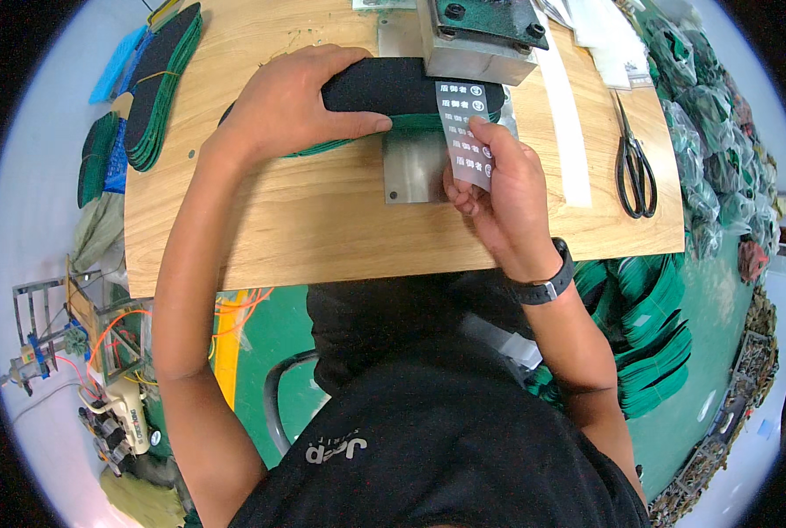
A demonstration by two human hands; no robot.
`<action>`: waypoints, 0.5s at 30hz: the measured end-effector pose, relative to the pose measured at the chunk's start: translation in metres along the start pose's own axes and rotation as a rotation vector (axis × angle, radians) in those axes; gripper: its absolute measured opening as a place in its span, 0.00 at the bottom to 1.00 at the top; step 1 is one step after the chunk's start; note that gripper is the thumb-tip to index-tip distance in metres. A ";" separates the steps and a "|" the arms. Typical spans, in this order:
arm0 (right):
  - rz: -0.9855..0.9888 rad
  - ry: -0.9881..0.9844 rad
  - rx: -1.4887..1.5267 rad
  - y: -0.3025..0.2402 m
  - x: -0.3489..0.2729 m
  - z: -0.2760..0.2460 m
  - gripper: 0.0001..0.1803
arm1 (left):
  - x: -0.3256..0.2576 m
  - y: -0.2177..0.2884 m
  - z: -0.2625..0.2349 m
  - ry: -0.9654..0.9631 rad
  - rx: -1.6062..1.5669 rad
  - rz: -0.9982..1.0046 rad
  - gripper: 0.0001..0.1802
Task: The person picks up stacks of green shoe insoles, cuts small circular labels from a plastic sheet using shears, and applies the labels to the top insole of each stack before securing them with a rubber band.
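Note:
A stack of black-topped insoles (380, 84) with green edges lies across a metal plate (415, 167) at the far side of the table. My left hand (274, 104) grips this stack, thumb along its near edge and fingers over its far side. Pinched in my right hand (518, 194) is a translucent label strip (456, 132) with rows of white print. The strip's far end rests over the right end of the top insole. Just beyond that end is the metal block (476, 57) of a press, its upper part cut off by the frame.
Black-handled scissors (636, 172) lie at the table's right, beside a long white strip (562, 123). A banded insole bundle (166, 84) sits at the left edge. Green insoles (648, 326) are piled below the table's right side, near filled plastic bags (705, 114).

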State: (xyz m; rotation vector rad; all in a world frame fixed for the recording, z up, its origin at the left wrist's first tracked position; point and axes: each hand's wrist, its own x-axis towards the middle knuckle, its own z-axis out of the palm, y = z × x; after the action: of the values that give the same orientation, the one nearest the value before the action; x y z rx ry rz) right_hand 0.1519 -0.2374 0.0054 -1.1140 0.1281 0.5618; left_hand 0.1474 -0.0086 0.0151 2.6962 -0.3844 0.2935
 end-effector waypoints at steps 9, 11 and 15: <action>0.078 0.121 -0.015 -0.004 0.003 0.012 0.16 | -0.001 -0.003 -0.002 -0.011 0.005 0.013 0.35; 0.064 0.090 0.000 -0.002 0.005 0.009 0.16 | -0.001 -0.002 -0.002 -0.015 0.013 -0.004 0.36; 0.034 0.057 0.006 0.002 0.009 0.007 0.17 | -0.002 -0.001 0.001 0.016 0.052 -0.020 0.36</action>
State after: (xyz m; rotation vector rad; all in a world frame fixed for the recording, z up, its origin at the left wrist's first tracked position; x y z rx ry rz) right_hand 0.1573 -0.2281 0.0039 -1.1244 0.1984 0.5593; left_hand 0.1465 -0.0076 0.0130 2.7452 -0.3498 0.3230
